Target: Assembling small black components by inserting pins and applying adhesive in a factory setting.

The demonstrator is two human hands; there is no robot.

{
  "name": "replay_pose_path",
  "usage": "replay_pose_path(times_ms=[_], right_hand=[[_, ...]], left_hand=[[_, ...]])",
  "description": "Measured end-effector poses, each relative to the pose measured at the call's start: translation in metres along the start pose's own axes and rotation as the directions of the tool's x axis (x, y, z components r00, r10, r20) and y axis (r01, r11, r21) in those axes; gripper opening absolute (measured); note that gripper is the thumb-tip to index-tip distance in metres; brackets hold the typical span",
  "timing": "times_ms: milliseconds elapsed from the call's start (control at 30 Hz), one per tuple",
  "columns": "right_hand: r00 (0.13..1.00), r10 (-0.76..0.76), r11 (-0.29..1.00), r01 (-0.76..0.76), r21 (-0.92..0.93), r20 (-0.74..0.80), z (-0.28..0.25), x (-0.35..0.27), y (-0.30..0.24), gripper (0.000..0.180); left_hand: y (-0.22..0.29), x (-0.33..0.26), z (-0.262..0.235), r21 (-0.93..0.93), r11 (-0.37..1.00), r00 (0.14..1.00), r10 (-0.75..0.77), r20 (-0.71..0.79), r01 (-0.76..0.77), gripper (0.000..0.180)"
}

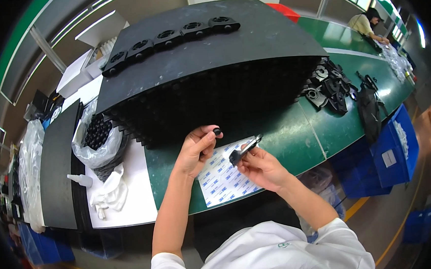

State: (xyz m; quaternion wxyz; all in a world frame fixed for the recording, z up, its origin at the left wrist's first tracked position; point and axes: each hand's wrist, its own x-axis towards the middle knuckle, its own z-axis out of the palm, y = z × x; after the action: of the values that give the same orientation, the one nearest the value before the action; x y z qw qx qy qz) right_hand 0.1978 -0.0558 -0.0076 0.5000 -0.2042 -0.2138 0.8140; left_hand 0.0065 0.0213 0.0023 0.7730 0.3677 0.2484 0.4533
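Between the thumb and forefinger of my left hand (195, 149) is a small round black knob (217, 132). My right hand (263, 168) grips a flat black plastic part (245, 151), tilted up toward the right. The two pieces are apart, above a white backing sheet with blue print (221, 182) at the table's front edge. To the left, an open clear bag (81, 155) is full of similar round black knobs (97, 133). Several black parts with round grilles (167, 35) stand in a row on top of the large black stack (211, 61) before me.
Loose black plastic parts (330, 85) are heaped on the green table (294, 129) to the right. A white squeeze bottle (80, 179) and a crumpled white cloth (111, 192) lie left. Blue bins (396, 148) stand beyond the right edge. Another person (366, 24) works at the far right.
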Motion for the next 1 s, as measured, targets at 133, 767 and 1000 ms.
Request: replay_pose_path(times_ms=[133, 767, 1000], right_hand=[[0.999, -0.008, 0.996, 0.003, 0.093, 0.048, -0.004, 0.000, -0.008, 0.022], [0.540, -0.308, -0.437, 0.651, -0.620, 0.784, 0.010, -0.011, -0.049, 0.021], [0.781, -0.576, 0.517, 0.577, -0.632, 0.242, 0.003, -0.002, -0.028, 0.026]], left_hand=[[-0.001, -0.003, -0.002, 0.030, 0.998, 0.994, -0.050, 0.093, 0.047, 0.018], [0.001, -0.006, 0.013, 0.035, 0.998, 0.993, -0.049, 0.105, 0.046, 0.022], [-0.001, -0.005, 0.011, 0.047, 0.997, 0.992, -0.064, 0.111, 0.059, 0.021]])
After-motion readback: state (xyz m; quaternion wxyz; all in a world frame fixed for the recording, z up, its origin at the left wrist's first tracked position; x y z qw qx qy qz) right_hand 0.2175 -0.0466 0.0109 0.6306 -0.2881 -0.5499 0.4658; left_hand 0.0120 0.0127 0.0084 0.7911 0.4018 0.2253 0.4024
